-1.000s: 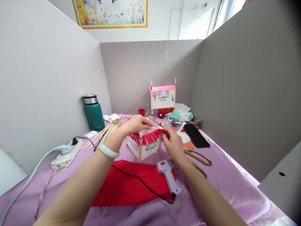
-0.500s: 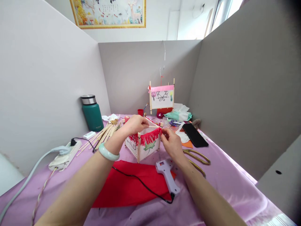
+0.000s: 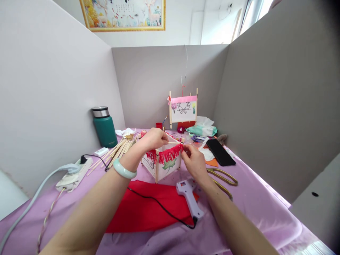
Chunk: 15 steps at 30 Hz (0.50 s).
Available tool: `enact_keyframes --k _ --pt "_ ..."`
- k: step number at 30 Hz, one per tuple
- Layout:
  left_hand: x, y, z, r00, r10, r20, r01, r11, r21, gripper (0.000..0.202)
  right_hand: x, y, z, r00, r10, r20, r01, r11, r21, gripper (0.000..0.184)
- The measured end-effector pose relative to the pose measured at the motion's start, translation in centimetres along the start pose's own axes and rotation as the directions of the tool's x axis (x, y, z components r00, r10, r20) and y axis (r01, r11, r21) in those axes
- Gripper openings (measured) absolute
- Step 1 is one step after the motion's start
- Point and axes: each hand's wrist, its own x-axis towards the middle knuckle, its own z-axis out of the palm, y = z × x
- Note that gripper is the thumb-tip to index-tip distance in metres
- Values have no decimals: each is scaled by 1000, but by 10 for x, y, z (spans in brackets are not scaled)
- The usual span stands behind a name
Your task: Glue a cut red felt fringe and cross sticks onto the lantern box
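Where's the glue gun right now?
In the head view, the hot glue gun lies across the right edge of the red felt, just below the right hand, with the gold scissors to its right.

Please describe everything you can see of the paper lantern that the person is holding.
The paper lantern is a boxy frame of thin pale wooden sticks with white paper panels, one corner facing the viewer. It appears to stand upright on the lilac cloth. One panel shows a green leaf-like painting, the other a black line drawing. A red fringe hangs along the top edge. The left hand grasps the top of the frame, and the right hand pinches at its upper corner.
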Motion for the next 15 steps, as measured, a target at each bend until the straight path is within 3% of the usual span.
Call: enact_keyframes --k 7,15 --pt "-1 4 -4 999 -46 15 45 999 29 18 1 -1 1 1000 2 -5 -2 1000 3 23" --pt "2 1 -5 998 -7 61 4 999 53 20 1 0 1 1000 1 -4 -1 1000 -10 25"
